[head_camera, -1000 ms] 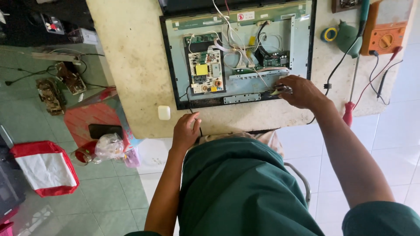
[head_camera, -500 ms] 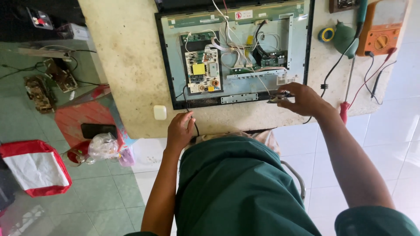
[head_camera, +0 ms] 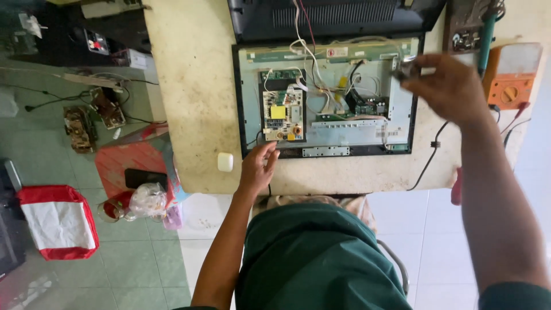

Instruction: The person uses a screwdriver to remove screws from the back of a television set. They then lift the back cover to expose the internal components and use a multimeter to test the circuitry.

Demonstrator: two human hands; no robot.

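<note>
Lying flat on the tabletop (head_camera: 189,97), back cover off: one opened monitor (head_camera: 327,97), dark frame, pale metal inner panel. Fitted inside: a power board (head_camera: 282,113) with a yellow part at left, a smaller board (head_camera: 367,106) right of centre, and white and red wires (head_camera: 304,46) running up from them to the top edge.

Left hand (head_camera: 258,167): rests on the monitor's lower left frame edge, fingers loosely spread, holding nothing.

Right hand (head_camera: 450,86): raised above the monitor's upper right corner, blurred, fingers pinched on a small dark item (head_camera: 406,69); what that item is cannot be told.

Beside the monitor, right: orange multimeter (head_camera: 511,74) with dial, leads trailing off the tabletop edge; a green-handled tool (head_camera: 487,34) just above it. A black cable (head_camera: 430,155) runs from the monitor's right side across the tabletop.

Front left of the tabletop: small white block (head_camera: 225,162).

On the green floor (head_camera: 46,155), left: loose circuit boards (head_camera: 92,117), a red mat (head_camera: 129,161), a clear plastic bag (head_camera: 148,200), a red-and-white bag (head_camera: 57,221).
</note>
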